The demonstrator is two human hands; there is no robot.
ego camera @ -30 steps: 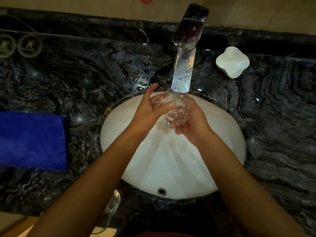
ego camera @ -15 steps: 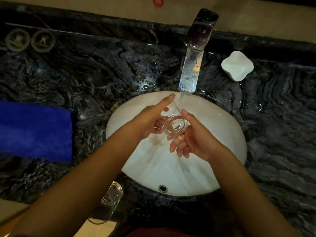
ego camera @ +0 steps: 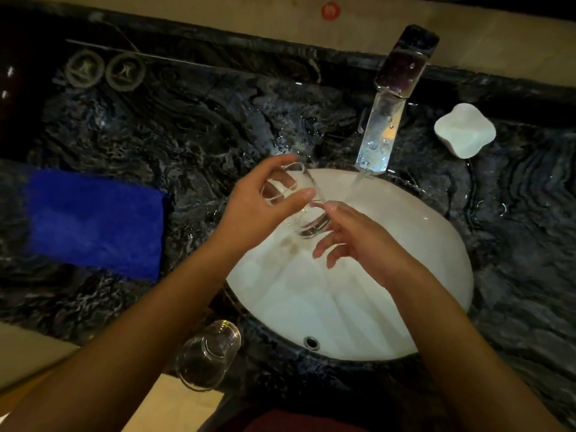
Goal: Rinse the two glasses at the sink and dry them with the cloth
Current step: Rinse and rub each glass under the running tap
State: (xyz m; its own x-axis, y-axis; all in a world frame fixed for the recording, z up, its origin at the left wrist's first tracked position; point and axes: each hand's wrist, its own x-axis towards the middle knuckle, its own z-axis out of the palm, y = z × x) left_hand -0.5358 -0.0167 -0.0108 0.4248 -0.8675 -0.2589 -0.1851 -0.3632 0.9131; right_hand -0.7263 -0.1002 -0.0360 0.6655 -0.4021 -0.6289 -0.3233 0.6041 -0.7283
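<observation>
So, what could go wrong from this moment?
The wet glass is held by the left hand alone; the right hand is open beside it, so it may slip into the sink. The second glass stands at the counter's edge by the left forearm and could be knocked off.

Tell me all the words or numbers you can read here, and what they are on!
Red round sticker on the wall above the counter: a white mark, too blurred to read.
Two round coasters on the counter: patterns only, too dim to tell any letters.
Glasses, cloth, tap, white dish: no writing visible.
</observation>
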